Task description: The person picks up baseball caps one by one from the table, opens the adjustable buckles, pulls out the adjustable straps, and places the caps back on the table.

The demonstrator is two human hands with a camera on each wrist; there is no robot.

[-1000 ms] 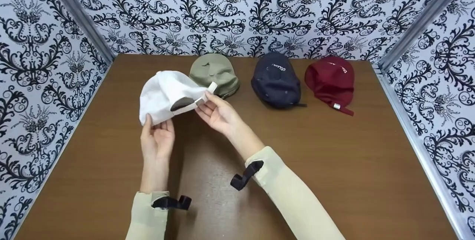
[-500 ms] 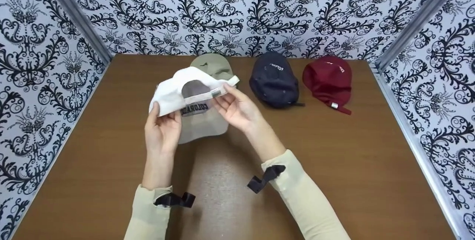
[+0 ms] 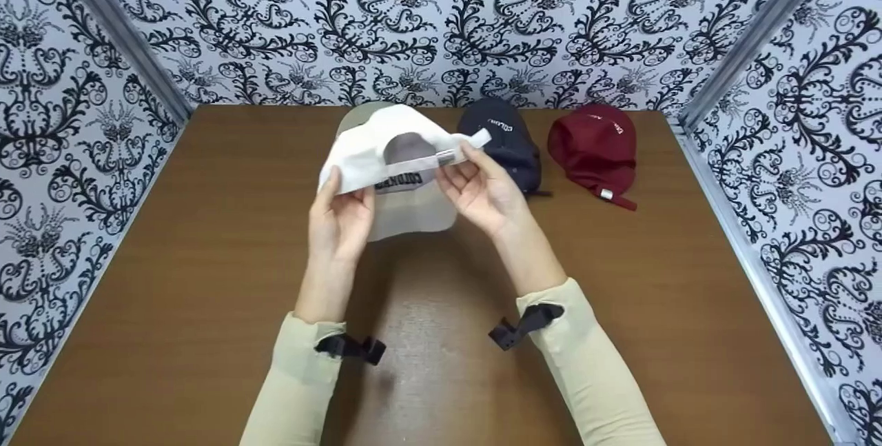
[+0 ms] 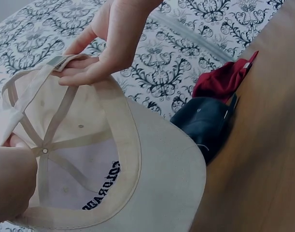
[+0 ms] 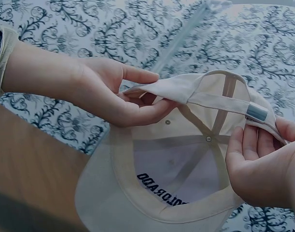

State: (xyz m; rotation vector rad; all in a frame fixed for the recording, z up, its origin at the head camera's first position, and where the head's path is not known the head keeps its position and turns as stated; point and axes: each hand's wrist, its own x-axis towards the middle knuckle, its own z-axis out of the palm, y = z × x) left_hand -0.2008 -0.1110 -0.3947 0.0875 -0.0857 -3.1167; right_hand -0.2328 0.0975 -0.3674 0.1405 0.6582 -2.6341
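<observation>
A white baseball cap (image 3: 358, 156) is held up above the table, its back opening and strap towards me and its brim hanging away below. My left hand (image 3: 342, 215) grips the cap's left edge, thumb outside and fingers under. At the strap's metal buckle (image 5: 257, 112), my right hand (image 3: 486, 194) pinches the band between thumb and fingers. Dark lettering, COLORADO, shows through inside the crown (image 4: 84, 164). Behind the white cap, an olive cap (image 3: 355, 115) is mostly hidden.
A navy cap (image 3: 510, 146) and a dark red cap (image 3: 596, 149) lie in a row at the back of the brown table (image 3: 207, 280). Patterned walls (image 3: 386, 18) close in the back and both sides. Black wrist straps (image 3: 351, 347) stick out from both sleeves.
Both hands have carried the white cap to the right, and it has tipped so its inside and brim show. The olive cap is now more covered, and the navy cap partly so.
</observation>
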